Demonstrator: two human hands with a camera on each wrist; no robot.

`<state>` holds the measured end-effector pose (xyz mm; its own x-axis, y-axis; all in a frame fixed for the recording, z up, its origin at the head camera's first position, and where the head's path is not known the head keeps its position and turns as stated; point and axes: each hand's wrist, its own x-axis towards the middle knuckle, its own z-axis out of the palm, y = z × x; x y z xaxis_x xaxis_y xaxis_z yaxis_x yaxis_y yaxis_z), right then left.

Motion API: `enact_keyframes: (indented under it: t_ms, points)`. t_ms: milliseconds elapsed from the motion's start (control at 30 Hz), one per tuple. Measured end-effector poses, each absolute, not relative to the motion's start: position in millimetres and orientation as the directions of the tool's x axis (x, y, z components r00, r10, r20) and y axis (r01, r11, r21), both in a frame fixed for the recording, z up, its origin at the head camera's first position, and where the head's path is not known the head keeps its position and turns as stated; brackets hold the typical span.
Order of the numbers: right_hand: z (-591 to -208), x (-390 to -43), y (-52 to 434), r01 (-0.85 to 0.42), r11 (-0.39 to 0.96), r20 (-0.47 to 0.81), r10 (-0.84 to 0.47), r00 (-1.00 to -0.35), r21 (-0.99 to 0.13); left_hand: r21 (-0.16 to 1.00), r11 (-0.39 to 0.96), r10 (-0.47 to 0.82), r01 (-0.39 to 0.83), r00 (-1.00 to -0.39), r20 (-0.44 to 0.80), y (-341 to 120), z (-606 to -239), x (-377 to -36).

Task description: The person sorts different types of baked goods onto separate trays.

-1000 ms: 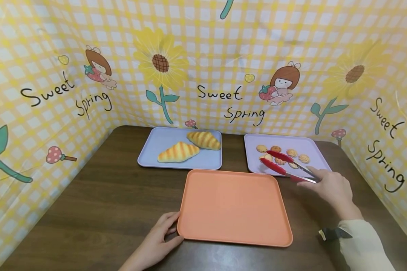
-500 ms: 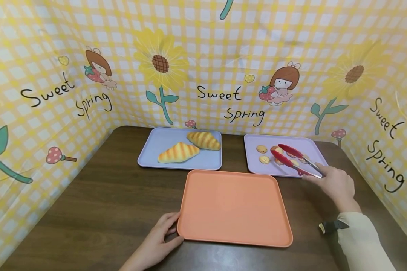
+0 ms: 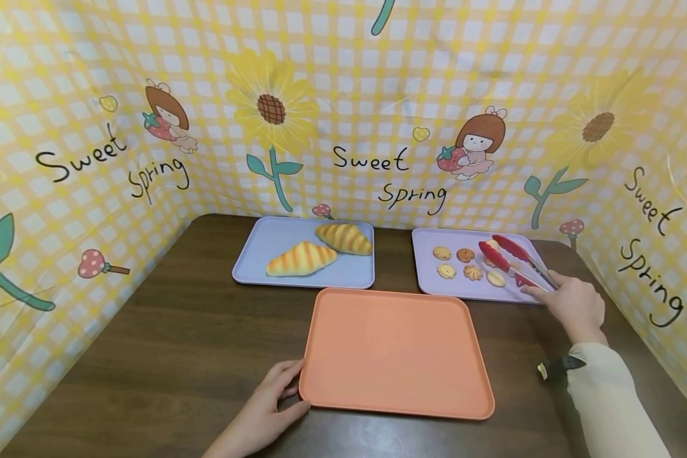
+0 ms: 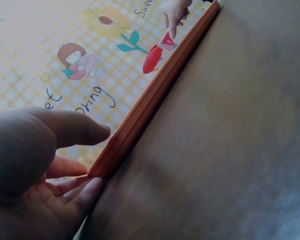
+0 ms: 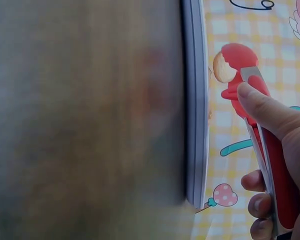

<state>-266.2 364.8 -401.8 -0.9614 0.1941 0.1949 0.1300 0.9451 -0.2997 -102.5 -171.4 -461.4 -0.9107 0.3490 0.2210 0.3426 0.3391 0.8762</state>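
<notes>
In the head view my right hand (image 3: pixel 575 308) grips metal tongs (image 5: pixel 277 175) with red tips over the lilac tray (image 3: pixel 426 280) at the back right. Several small cookies (image 3: pixel 472 273) lie there in rows. The tong tips straddle a pale cookie (image 3: pixel 492 243) in the back row; whether they touch it I cannot tell. A round cookie (image 5: pixel 223 68) shows beside the red tips in the right wrist view. My left hand (image 3: pixel 268 402) holds the near left corner of the orange tray (image 3: pixel 397 350), thumb and fingers at its rim (image 4: pixel 145 107).
A blue tray (image 3: pixel 257 254) with two striped, croissant-shaped breads (image 3: pixel 301 258) stands at the back left. Behind the trays hangs a yellow checked cloth (image 3: pixel 366 95), which also runs along both sides of the brown table (image 3: pixel 166 356).
My right hand has moved rightward and slightly back with the tongs, from the left cookies across to the right side of the lilac tray. My left hand and the orange tray stay put.
</notes>
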Motion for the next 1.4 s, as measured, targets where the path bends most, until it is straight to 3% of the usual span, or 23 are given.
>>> enact_keyframes:
  t_ms: [467,800,1400]
  points:
    - [-400,-287,372,0.25,0.916,0.09,0.291,-0.952,-0.314,0.89,0.329,0.348,0.316,-0.917,0.197,-171,-461,-103]
    - [-402,-289,373,0.275,0.901,0.065,0.313,-0.947,-0.336,0.873,0.33,0.348,0.359,-0.906,0.242,-170,-462,-103]
    - [-406,-289,375,0.246,0.906,0.102,0.297,-0.95,-0.344,0.886,0.342,0.345,0.313,-0.919,0.191,-171,-460,-102]
